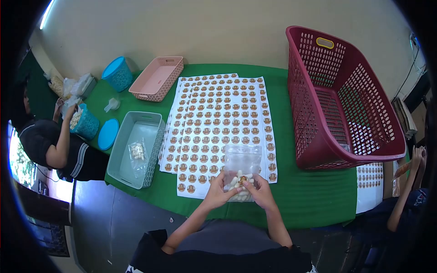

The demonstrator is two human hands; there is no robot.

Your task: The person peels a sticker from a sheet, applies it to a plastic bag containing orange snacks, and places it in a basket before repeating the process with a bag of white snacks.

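Between my two hands is a clear zip pouch (243, 157) with white oval pieces in its lower half. A round brown sticker (243, 180) lies on the front of the pouch. My left hand (219, 190) grips the pouch's left edge, while my right hand (260, 191) holds the right side with the thumb beside the sticker. Under and beyond the pouch, sheets of round brown stickers (218, 113) lie overlapping on the green tablecloth (314, 191).
Left of the sheets, a grey-green basket (157, 132) holds another filled pouch (137, 152). A pink basket (157, 79), blue tub (118, 75) and blue lid (109, 134) sit nearby. A large maroon basket (309, 132) stands right. People work at both sides.
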